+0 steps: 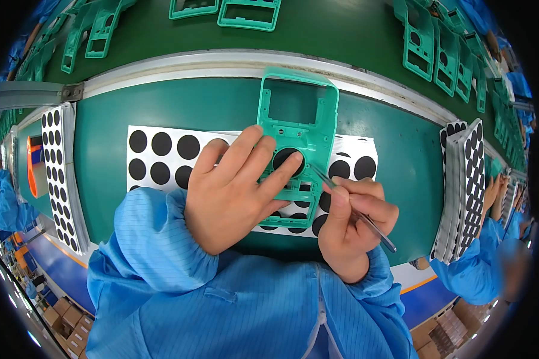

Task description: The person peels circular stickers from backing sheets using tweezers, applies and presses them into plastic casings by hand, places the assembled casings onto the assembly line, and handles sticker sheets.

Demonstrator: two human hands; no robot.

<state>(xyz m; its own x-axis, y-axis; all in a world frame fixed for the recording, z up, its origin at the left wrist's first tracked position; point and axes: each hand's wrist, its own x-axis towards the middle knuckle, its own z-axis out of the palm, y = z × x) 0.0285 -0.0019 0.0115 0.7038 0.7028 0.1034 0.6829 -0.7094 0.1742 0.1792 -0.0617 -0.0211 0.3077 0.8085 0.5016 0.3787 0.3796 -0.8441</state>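
1. Your left hand (230, 191): fingers spread over the green housing (308, 137), one fingertip on the black disc (283, 160); no closed grip visible.
2. Your right hand (359, 221): tweezers (375, 230) pinched, tips near the disc.
3. Housing: before you, above dotted sheets (150, 158); likely light, stiff, smooth. Hold by side walls; slim bars may flex.
4. Disc: probably thin, bendable; take its edge.

A housing (310, 136) is lying over sheets (173, 157) on the table (401, 161), between a left stack (60, 173) and a right stack (461, 191), while more housings (424, 30) are resting on the belt (173, 36) behind.
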